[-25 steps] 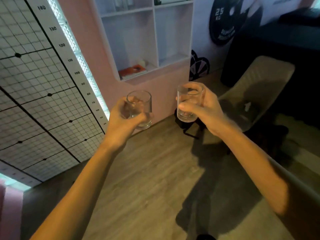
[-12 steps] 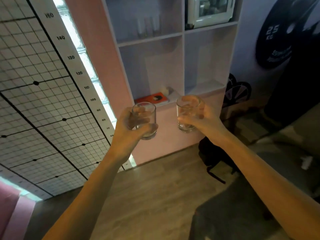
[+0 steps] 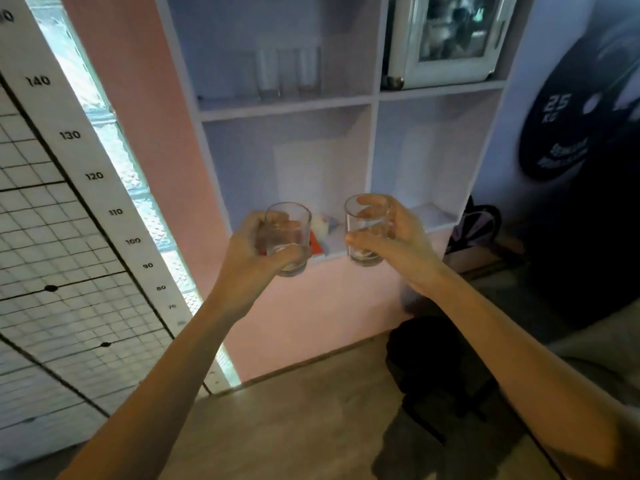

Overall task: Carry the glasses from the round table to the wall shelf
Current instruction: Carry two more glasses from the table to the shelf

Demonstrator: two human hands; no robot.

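My left hand (image 3: 254,252) grips a clear tumbler (image 3: 289,233), held upright in front of the wall shelf (image 3: 287,110). My right hand (image 3: 398,242) grips a second clear tumbler (image 3: 365,226), also upright and level with the first. Both glasses are raised before the lower-left compartment of the white shelf unit. On the board above, several clear glasses (image 3: 289,74) stand in a row at the back. The round table is out of view.
A red book (image 3: 317,245) and a small pale object lie in the lower-left compartment. A white-framed cabinet (image 3: 446,36) fills the upper-right one. A height chart (image 3: 93,174) is at left, a dark bag (image 3: 429,355) on the floor, a weight-plate picture (image 3: 571,123) at right.
The shelf has come closer and larger in view as I approach. Both hands keep their glasses raised, roughly side by side; the chair has dropped out of sight.
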